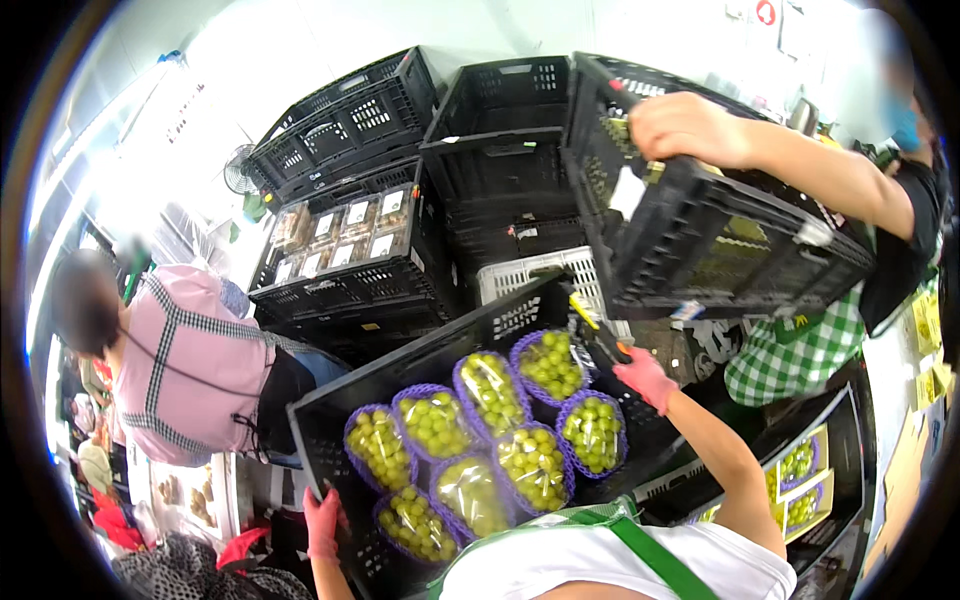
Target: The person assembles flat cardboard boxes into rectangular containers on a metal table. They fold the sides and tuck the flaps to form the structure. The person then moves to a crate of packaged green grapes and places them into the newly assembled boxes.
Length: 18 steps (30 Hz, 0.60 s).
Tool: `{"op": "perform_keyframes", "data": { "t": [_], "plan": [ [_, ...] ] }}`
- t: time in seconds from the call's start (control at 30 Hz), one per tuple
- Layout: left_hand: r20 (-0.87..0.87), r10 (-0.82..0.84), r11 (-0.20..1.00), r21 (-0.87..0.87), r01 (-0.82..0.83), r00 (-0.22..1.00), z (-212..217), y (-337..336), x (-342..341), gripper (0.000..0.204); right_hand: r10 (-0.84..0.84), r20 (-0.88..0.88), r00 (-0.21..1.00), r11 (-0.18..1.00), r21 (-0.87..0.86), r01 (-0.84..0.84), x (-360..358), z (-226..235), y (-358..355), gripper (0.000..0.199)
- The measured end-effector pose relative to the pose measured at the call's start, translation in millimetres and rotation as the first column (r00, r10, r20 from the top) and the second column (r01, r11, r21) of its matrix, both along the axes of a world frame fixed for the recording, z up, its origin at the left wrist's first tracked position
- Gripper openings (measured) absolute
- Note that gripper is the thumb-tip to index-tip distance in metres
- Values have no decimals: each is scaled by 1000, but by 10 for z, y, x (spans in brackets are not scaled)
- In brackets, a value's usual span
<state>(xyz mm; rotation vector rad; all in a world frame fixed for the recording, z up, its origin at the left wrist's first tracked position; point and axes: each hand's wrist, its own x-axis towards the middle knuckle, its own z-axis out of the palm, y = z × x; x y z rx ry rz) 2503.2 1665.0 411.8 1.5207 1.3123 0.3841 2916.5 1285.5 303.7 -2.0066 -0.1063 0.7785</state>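
Observation:
A black plastic crate [400,388] is in front of me, holding several bunches of green grapes [490,392] in clear wrap and purple foam nets. My left hand [322,524], in a pink glove, is closed on the crate's near left edge. At the far right end my right hand [646,380], also pink-gloved, grips the rim; its fingertips are partly hidden. Close to those fingers lies a yellow strip [584,311] with an orange bit, whose kind I cannot make out.
Another person's hand [685,130] holds a tilted black crate [680,255] at the right. Stacked black crates [345,120] and packed clear boxes [345,230] stand ahead, near a white crate [548,265]. A person in pink [195,365] is at left. Boxed grapes [800,485] sit right.

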Motion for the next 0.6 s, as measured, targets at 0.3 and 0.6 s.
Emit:
{"op": "perform_keyframes", "data": {
  "t": [0.3, 0.6],
  "plan": [
    [152, -279, 951, -93, 295, 948, -471, 370, 2149, 19, -501, 117, 858, 860, 184, 477, 975, -87, -921, 20],
    [248, -325, 914, -166, 371, 913, -1107, 215, 3282, 17, -420, 391, 819, 892, 11, 452, 1847, 596, -1003, 29]
  ]
}}
